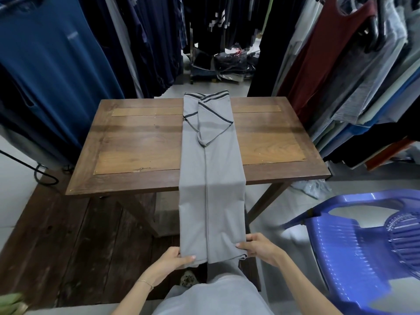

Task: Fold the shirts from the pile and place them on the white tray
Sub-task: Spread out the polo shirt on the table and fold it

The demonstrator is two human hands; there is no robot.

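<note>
On the wooden worktop (141, 142) in front of you, one grey shirt (211, 169) is lying as a long narrow strip: both sides are already folded in to the middle, and the sleeves with their dark stripes are crossing near the far edge. The near end is hanging off the worktop's front edge towards you. Your left hand (175, 260) is pinching the near left corner of the hem, and your right hand (259, 247) is gripping the near right corner, both closed on the cloth.

Judging by this, you are sitting at roughly the middle of folding this shirt: the lengthwise folds are done, while the crosswise folds and the placing are still waiting.

In this head view you are seeing one shirt in work, one worktop, two hands and one blue plastic chair (354, 253) at your right. No white tray and no pile are showing here, so I cannot tell how many shirts are remaining. Many garments are hanging on racks around you.
</note>
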